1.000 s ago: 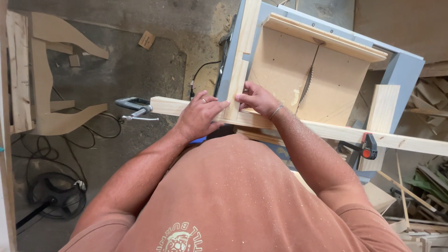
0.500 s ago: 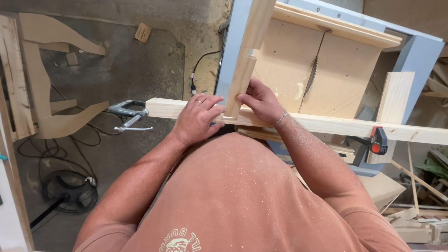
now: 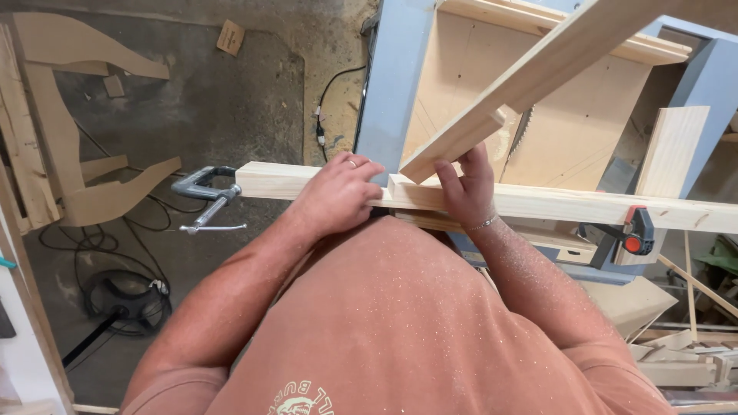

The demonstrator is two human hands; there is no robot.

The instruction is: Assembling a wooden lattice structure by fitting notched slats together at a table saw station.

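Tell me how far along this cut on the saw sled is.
Done: the long fence rail is clamped at both ends, by a metal C-clamp and a red-handled clamp. In hand: the right hand holds the angled board beside the saw blade, while the left hand presses the rail. Left: no cut shows in the board.

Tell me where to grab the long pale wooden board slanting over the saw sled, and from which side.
Probably at its near lower end, from below and the right, where the right hand already touches it. The long pale wooden board slants up and away to the right, past the frame's edge, so only that squared end, beside the saw blade, is within easy reach. The left hand rests on the clamped wooden rail.
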